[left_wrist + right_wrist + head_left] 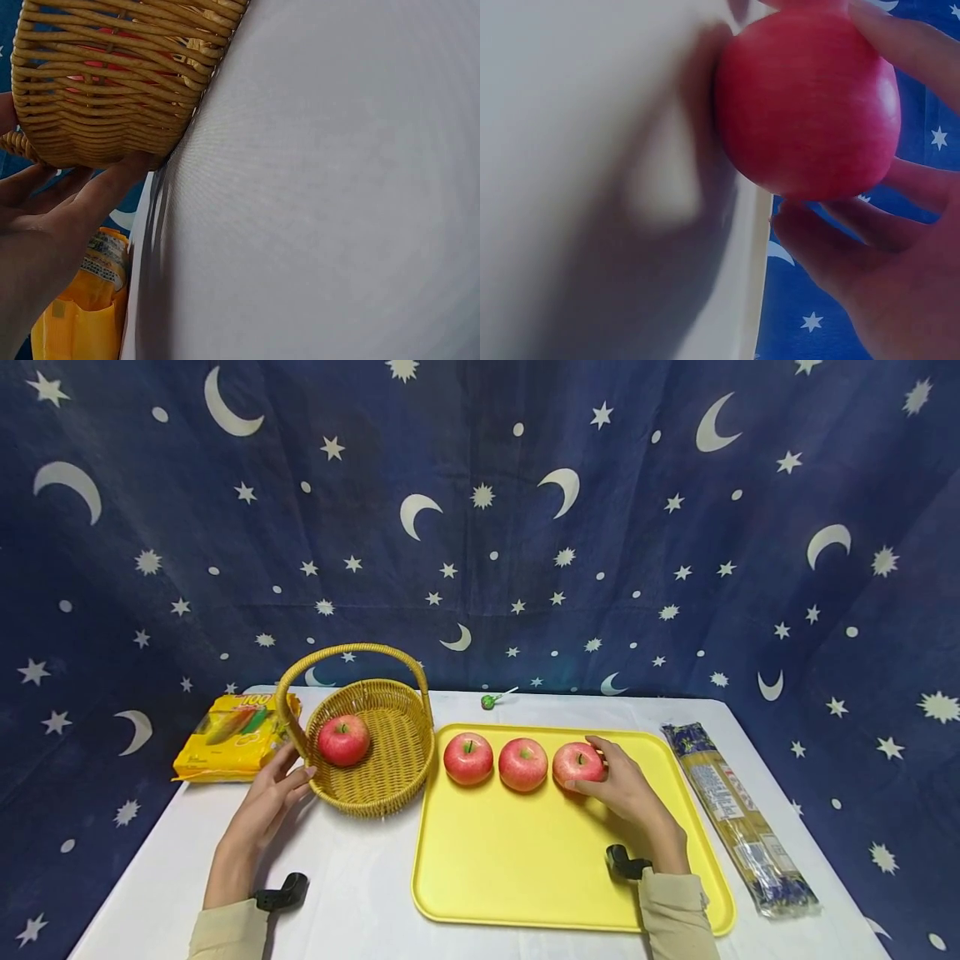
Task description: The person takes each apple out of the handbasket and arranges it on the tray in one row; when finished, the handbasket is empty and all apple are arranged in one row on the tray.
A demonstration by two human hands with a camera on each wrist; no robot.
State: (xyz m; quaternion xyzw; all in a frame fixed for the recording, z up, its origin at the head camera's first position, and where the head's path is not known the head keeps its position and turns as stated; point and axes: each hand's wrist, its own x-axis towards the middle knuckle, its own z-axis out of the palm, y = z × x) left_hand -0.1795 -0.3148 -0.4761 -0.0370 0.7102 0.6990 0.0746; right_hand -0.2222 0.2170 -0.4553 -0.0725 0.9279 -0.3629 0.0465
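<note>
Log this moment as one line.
left hand: holds wicker basket at its left side | right hand: holds rightmost apple | basket: one apple inside | yellow tray: two more apples

Backdrop [465, 435]: deep blue fabric, lightly creased, hanging behind the counter [360, 893] and along both sides
Print: pale crescent moons [216, 403], stars [602, 416] and small dots [518, 430]
Counter top: plain white, its far edge close against the fabric
Light: fairly even, with soft shadows
</note>
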